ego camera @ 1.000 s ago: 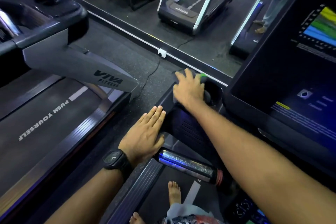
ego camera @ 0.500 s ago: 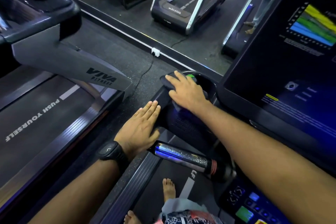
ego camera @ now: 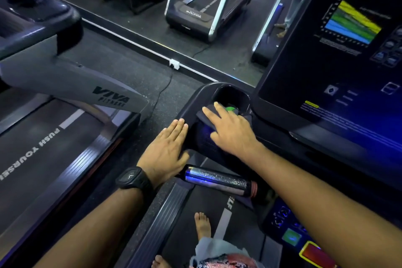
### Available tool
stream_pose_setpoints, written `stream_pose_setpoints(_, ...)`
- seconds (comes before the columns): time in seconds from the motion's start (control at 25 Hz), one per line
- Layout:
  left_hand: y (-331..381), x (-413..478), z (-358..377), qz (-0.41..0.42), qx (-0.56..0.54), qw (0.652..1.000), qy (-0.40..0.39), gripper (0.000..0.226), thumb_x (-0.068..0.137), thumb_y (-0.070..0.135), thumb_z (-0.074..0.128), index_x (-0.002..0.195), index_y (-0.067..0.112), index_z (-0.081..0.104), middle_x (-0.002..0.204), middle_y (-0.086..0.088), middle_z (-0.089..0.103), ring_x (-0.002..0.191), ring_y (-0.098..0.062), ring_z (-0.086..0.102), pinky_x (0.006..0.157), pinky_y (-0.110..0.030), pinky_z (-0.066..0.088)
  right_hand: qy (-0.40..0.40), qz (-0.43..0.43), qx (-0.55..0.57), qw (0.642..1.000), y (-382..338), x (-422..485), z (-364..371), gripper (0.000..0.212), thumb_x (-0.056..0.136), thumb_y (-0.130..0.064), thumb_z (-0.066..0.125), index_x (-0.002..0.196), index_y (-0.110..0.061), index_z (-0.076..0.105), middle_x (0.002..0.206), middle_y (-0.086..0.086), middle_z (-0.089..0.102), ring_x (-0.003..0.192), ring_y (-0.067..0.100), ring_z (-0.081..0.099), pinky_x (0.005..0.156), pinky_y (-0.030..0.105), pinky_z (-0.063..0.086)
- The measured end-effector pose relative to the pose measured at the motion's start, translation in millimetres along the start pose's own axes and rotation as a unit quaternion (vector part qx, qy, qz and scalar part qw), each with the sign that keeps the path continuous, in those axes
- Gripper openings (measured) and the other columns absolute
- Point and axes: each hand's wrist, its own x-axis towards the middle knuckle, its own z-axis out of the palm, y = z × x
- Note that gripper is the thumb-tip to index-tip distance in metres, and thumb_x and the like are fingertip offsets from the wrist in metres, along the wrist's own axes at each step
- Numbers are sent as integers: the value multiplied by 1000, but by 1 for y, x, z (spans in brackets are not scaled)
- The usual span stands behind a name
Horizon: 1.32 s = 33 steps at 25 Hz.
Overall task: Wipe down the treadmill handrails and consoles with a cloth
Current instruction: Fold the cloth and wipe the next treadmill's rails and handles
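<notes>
At the bottom centre a bare foot (ego camera: 202,224) stands on the treadmill belt (ego camera: 182,224), so the person faces the console from the running deck. Just above it the shiny handrail bar (ego camera: 217,179) lies untouched by either hand. Left of centre, the left hand (ego camera: 166,150) rests flat on the outer edge of the console wing (ego camera: 202,141). Its grip is pressed together and holds nothing, probably bracing. At centre, the right hand (ego camera: 232,132) has its grip spread over the dark cloth (ego camera: 206,116), pressing it onto the wing at the rim of the cup pocket (ego camera: 230,93), a hold suited to rubbing. A green object (ego camera: 229,108) sits in that pocket. The console screen (ego camera: 326,61) fills the upper right.
</notes>
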Motion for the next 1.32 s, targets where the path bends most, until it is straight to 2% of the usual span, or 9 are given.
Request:
stream_pose_setpoints(0.08, -1, 1, 0, -1, -3, 1000, 0, 85, 83, 50, 18, 155, 5, 21, 164, -10, 14, 152, -21, 9, 123, -40, 18, 10, -14, -2, 1000, 2, -5, 1, 76, 87, -31, 58, 156, -32, 26, 163, 7, 27, 130, 36, 51, 93, 47, 51)
stream_pose_setpoints(0.2, -3, 0, -2, 3, 7, 1000, -3, 86, 82, 51, 15, 155, 6, 19, 164, -10, 12, 153, -20, 6, 124, -38, 16, -24, 73, 69, 995, -3, 28, -22, 71, 92, -31, 51, 157, -33, 22, 163, 4, 25, 129, 39, 51, 95, 50, 48)
stream_pose_setpoints(0.36, 1, -1, -2, 4, 0, 1000, -10, 86, 83, 52, 12, 156, 7, 15, 165, -8, 7, 153, -18, 2, 124, -37, 13, -20, -5, -2, 1000, 4, -6, -8, 72, 92, -31, 51, 158, -29, 21, 162, 5, 28, 129, 32, 52, 89, 46, 51)
stream_pose_setpoints(0.56, 0, 1, -2, 3, 16, 1000, -7, 87, 83, 53, 11, 156, 7, 14, 165, -9, 7, 153, -18, 1, 124, -38, 12, -24, 144, 110, 983, -22, 45, -24, 64, 97, -26, 46, 157, -22, 24, 155, 17, 33, 123, 47, 52, 92, 50, 49)
stream_pose_setpoints(0.72, 3, -1, -4, -5, 2, 1000, -5, 86, 84, 54, 12, 157, 8, 14, 164, -7, 6, 153, -17, 0, 124, -36, 9, -19, 91, 67, 993, -25, 21, 0, 66, 95, -26, 48, 156, -17, 24, 156, 21, 30, 124, 45, 51, 94, 48, 49)
stream_pose_setpoints(0.96, 3, 2, -2, -9, 5, 1000, -4, 85, 83, 52, 15, 156, 8, 18, 165, -8, 9, 153, -19, 4, 124, -40, 15, -50, 256, 210, 942, -25, 82, -26, 62, 100, -21, 39, 157, -17, 18, 159, 21, 20, 128, 49, 46, 98, 50, 43)
stream_pose_setpoints(1.04, 3, 1, -3, -8, 5, 1000, -6, 85, 83, 51, 16, 156, 8, 18, 164, -8, 9, 153, -19, 5, 123, -40, 17, -58, 224, 168, 958, -26, 69, -21, 66, 97, -22, 43, 157, -17, 18, 159, 22, 22, 127, 51, 46, 96, 51, 46)
stream_pose_setpoints(1.16, 0, 1, -2, -8, 8, 1000, -9, 85, 83, 50, 18, 156, 7, 18, 164, -8, 10, 153, -19, 5, 124, -39, 15, -61, 91, 64, 992, -19, 33, -10, 75, 91, -25, 54, 157, -18, 19, 159, 21, 23, 127, 49, 48, 95, 53, 50)
stream_pose_setpoints(1.32, 0, 1, 0, -3, 16, 1000, -13, 85, 82, 50, 20, 156, 7, 17, 165, -9, 9, 153, -20, 4, 124, -39, 15, -77, 9, -55, 995, 9, 13, -15, 72, 95, -23, 53, 158, -20, 18, 156, 15, 33, 121, 41, 55, 83, 50, 53)
